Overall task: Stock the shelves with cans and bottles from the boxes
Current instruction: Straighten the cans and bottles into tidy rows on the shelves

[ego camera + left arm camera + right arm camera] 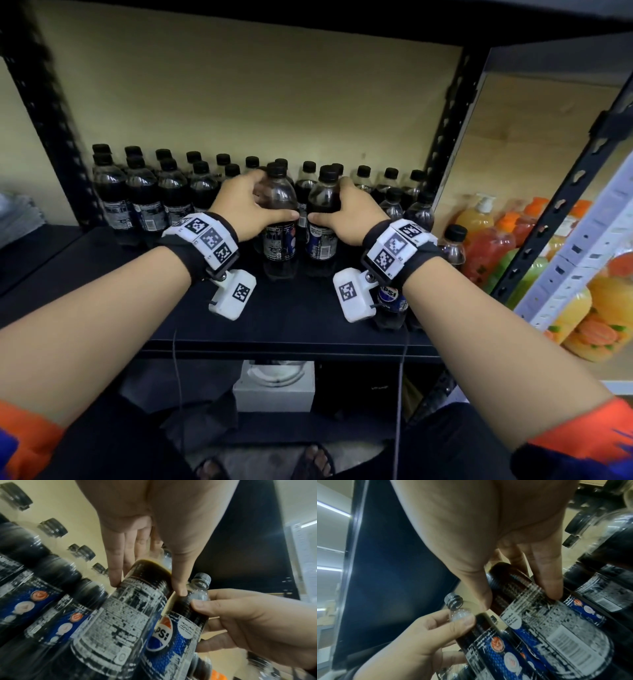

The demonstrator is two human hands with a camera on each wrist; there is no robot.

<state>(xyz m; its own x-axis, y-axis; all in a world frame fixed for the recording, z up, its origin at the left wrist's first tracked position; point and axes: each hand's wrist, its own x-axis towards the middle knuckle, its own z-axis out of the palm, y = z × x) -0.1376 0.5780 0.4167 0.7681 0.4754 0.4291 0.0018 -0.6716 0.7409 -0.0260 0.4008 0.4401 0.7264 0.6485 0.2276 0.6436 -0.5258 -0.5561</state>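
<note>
Both hands are out over the black metal shelf (102,274), each wrapped round its own small clear plastic cola bottle with a black cap and a blue-and-black label. The left hand (246,205) has its thumb across the front and its fingers curled round the back of the left bottle (279,219); the left wrist view shows those fingers (114,563) and the thumb pressed against the bottle's shoulder. The right hand (349,214) holds the right bottle (323,219) the same way, mirrored. The two bottles stand upright, side by side and nearly touching, near the middle of the shelf.

Behind them, from ten o'clock round to one o'clock, rows of matching dark cola bottles (144,192) stand against the beige back wall (239,96). At three o'clock a few more of the same bottles (454,245) stand by the right wrist. Farther right, on the neighbouring shelf unit, are orange and yellow plastic juice bottles (486,246). At six o'clock, under the shelf, sits a white box (274,394).
</note>
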